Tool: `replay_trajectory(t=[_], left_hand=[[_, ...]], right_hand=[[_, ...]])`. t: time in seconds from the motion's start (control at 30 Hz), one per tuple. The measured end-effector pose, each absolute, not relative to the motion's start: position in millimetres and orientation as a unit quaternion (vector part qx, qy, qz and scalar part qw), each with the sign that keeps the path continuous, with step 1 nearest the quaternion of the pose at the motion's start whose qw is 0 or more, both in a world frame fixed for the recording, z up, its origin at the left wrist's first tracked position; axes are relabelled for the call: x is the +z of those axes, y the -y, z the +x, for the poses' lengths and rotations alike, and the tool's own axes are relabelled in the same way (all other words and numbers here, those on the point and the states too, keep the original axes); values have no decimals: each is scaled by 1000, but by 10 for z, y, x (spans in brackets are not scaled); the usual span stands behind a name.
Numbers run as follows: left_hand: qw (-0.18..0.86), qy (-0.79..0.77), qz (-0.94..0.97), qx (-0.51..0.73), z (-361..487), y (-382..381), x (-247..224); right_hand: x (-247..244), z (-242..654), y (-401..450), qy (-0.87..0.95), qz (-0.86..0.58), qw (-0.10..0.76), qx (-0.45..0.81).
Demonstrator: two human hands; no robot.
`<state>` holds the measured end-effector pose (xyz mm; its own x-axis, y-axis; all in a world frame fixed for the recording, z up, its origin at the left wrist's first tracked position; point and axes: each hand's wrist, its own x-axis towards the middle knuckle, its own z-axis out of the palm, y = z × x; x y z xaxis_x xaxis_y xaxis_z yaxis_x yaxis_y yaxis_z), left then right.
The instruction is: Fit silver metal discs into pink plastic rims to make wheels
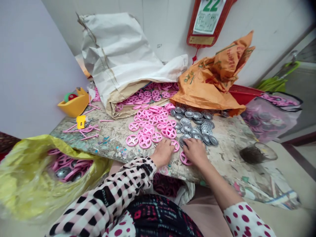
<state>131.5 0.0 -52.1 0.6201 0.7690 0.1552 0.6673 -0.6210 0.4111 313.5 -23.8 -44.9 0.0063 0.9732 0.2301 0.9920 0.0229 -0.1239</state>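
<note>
Pink spoked rings [144,141] lie in a pile on the worn table [118,131], spilling from a white sack. To their right is a heap of grey discs [197,130]. My left hand [163,152] is at the pile's front edge, its curled fingers on a pink ring [175,145]. My right hand [196,151] reaches to the front of the grey heap, its fingertips on a grey disc [183,141]. Another pink ring [184,158] lies flat beside and partly beneath my right hand.
White sack [120,49] and orange bag [204,85] stand at the back. A glass of dark liquid [258,153] is at the right. Pink sticks [86,131] and a yellow tape dispenser [75,102] lie left. A yellow bag [27,177] hangs below the left edge.
</note>
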Motion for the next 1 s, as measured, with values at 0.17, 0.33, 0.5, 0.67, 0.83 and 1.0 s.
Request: replay_trajectory(t=[0.17, 0.33, 0.5, 0.67, 0.83, 1.0], left_hand=[[421, -461, 701, 345, 1233, -6, -464], [753, -409, 315, 407, 1210, 72, -365], [809, -352, 218, 418, 1225, 201, -326], [794, -358, 251, 422, 1212, 234, -337], [786, -355, 286, 417, 1197, 214, -328], [769, -379, 319, 405, 1209, 236, -360]], right_hand=[[-424, 3129, 279, 666, -706, 241, -10], [-296, 2900, 376, 567, -630, 499, 183], [-313, 2597, 494, 577, -622, 495, 189], [-369, 2562, 545, 608, -619, 472, 156], [-356, 2589, 527, 566, -579, 469, 353], [-369, 2523, 581, 483, -583, 512, 405]])
